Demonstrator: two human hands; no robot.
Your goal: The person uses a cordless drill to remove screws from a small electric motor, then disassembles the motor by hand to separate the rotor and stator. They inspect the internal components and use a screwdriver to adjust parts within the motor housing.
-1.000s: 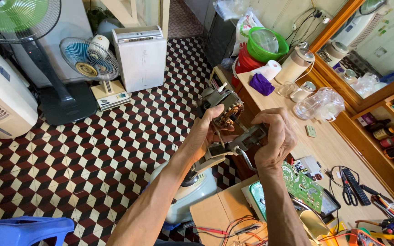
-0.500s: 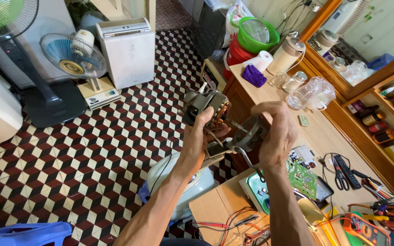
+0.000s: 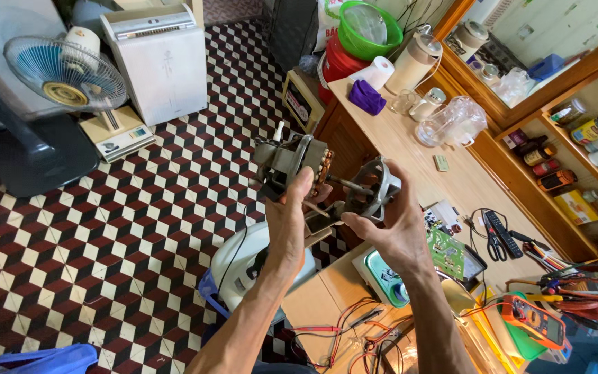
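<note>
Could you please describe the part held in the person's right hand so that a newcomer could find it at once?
Start at the long pale wooden workbench, then look off its near left edge, above the checkered floor. There the right hand grips a grey round metal motor end cover on a thin steel shaft; unlike the copper-wound motor body in the left hand, it shows no windings.
</note>
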